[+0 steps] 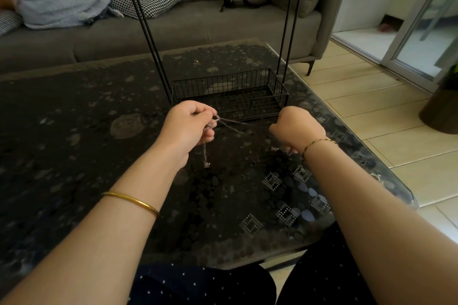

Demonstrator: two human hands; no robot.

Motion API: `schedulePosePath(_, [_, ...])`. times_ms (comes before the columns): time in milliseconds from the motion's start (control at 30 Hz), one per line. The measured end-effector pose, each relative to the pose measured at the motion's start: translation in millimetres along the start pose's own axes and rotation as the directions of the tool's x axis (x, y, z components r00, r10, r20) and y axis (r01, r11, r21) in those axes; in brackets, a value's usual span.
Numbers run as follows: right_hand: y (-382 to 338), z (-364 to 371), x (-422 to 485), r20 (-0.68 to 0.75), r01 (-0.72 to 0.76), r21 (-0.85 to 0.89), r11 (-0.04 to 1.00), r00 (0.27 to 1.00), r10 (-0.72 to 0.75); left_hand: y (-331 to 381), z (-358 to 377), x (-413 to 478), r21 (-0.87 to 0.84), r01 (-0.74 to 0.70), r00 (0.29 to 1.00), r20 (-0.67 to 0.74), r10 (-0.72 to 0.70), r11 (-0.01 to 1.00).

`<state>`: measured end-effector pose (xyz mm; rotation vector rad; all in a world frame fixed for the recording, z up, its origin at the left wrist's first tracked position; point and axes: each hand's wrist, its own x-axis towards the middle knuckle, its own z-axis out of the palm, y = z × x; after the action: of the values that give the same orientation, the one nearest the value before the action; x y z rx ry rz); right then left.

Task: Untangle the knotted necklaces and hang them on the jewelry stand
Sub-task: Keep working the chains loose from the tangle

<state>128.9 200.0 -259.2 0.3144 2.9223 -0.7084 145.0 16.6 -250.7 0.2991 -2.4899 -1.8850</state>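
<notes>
— Where were the necklaces just then?

— The thin silver chain necklaces [212, 123] were held above the dark patterned glass table [99, 131], just on the near side of the black wire jewelry stand [230, 96]. The person's left hand [189, 126] pinched the knotted part between thumb and fingertips. Strands ran right to the right hand [297, 129], which was curled closed, apparently around their other end, though its fingertips were hidden.

— What could have gone wrong?

— Pulling the hands apart would likely have cinched the knot tighter or snapped a fine link. The loose tail hanging below the left hand could also have snagged.

— And the count?

— Two hands and one stand. At least two strands showed between the hands, but how many necklaces there were could not be told.
</notes>
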Motion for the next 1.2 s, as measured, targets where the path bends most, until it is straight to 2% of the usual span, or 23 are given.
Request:
schedulePosePath(100, [1.4,-1.0,-0.4,0.019,-0.021,-0.077,0.997,1.000,0.023,2.6,-0.9,-3.4,-0.137,0.109,0.990,0.107,-0.095,0.984])
schedulePosePath(233, [0.0,-2.2,-3.1,0.025,-0.039,-0.157,0.987,0.999,0.043,5.4,-0.7,-6.3,-0.258,0.206,0.958,0.248,-0.141,0.944])
schedulePosePath(333, [-3.5,-0.1,-2.9,-0.045,0.007,-0.171,0.985,0.999,-0.015,7.3,0.5,-6.9,-0.304,0.241,0.941,0.304,-0.146,0.921])
schedulePosePath(400, [-9.6,-1.4,-2.8,-0.075,0.089,-0.033,0.995,0.993,-0.091,8.0,1.6,-6.9,-0.321,0.252,0.936,0.321,-0.145,0.913])
schedulePosePath(433, [-13.4,-2.7,-3.6,-0.071,0.136,0.110,0.985,0.989,-0.129,8.2,1.8,-6.9,-0.326,0.257,0.934,0.327,-0.146,0.910])
schedulePosePath(500, [-22.6,-6.4,-10.3,0.013,0.151,0.460,0.875,0.984,-0.176,8.4,1.9,-6.9,-0.334,0.272,0.929,0.337,-0.155,0.902])
schedulePosePath(533, [-25.7,-7.7,-14.0,0.054,0.135,0.576,0.806,0.978,-0.203,8.4,1.8,-6.9,-0.338,0.283,0.925,0.343,-0.163,0.898])
schedulePosePath(567, [-27.4,-7.8,-17.3,0.060,0.161,0.614,0.773,0.967,-0.249,8.7,1.8,-7.0,-0.341,0.294,0.922,0.348,-0.171,0.893])
schedulePosePath(633, [-28.5,-5.3,-21.2,-0.005,0.297,0.545,0.784,0.937,-0.350,9.5,2.3,-7.8,-0.346,0.312,0.915,0.360,-0.182,0.885])
schedulePosePath(733, [-30.6,2.6,-22.0,-0.082,0.451,0.319,0.834,0.889,-0.450,11.0,3.2,-9.2,-0.357,0.329,0.910,0.368,-0.193,0.874])
schedulePosePath(967, [-32.8,8.7,-18.9,-0.158,0.532,0.051,0.845,0.840,-0.519,12.3,4.1,-11.1,-0.385,0.357,0.899,0.388,-0.201,0.851])
schedulePosePath(1067, [-32.1,7.4,-17.5,-0.171,0.513,0.076,0.855,0.852,-0.496,12.4,3.9,-11.5,-0.362,0.357,0.886,0.422,-0.190,0.861])
schedulePosePath(1200, [-29.1,1.9,-14.4,-0.145,0.448,0.299,0.843,0.894,-0.423,9.0,3.1,-10.3,-0.298,0.292,0.902,0.403,-0.158,0.909])
